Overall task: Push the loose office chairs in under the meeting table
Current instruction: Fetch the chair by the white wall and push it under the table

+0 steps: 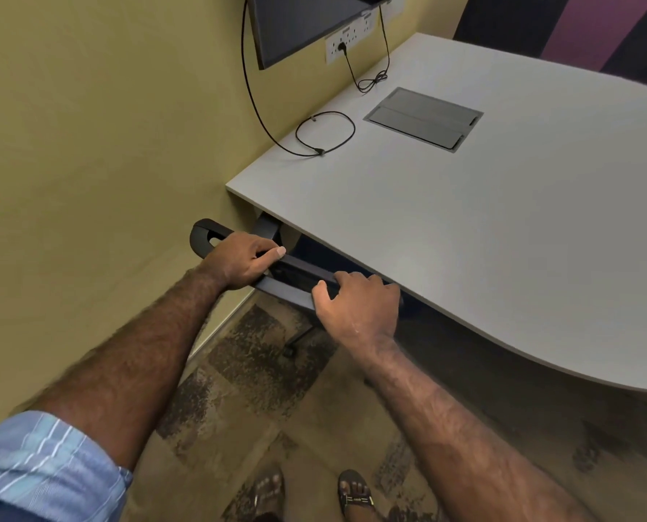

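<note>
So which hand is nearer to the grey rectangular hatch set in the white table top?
The right hand. It grips the dark chair back below the table edge, more under the grey hatch. The left hand grips the same back farther left, near the yellow wall.

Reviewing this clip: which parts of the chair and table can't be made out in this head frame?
- Chair seat and most of its base: hidden under the table top.
- Chair back's top edge: partly covered by the left hand and right hand.
- Table's far right end: cut off by the frame edge.
- Wall screen: cropped at the top.
</note>
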Tool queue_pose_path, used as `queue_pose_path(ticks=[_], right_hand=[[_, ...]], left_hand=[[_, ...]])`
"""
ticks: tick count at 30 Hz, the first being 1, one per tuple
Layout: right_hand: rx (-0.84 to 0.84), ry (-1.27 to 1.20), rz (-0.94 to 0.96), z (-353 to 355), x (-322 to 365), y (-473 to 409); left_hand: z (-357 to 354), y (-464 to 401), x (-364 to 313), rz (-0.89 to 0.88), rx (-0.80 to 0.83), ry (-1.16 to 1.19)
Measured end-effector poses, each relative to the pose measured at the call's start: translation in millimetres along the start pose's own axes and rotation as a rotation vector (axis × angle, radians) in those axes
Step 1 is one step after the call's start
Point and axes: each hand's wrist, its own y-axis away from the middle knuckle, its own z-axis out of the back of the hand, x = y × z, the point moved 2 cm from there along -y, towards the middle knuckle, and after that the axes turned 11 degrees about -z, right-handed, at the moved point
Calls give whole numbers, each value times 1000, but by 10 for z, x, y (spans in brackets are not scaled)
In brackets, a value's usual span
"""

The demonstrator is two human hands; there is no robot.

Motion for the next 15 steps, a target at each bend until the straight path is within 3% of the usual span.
queue_pose_path(ticks=[15], right_hand=[[-54,-21,-128,-91,465,-606]], left_hand=[[159,-664,619,-91,-11,-9]])
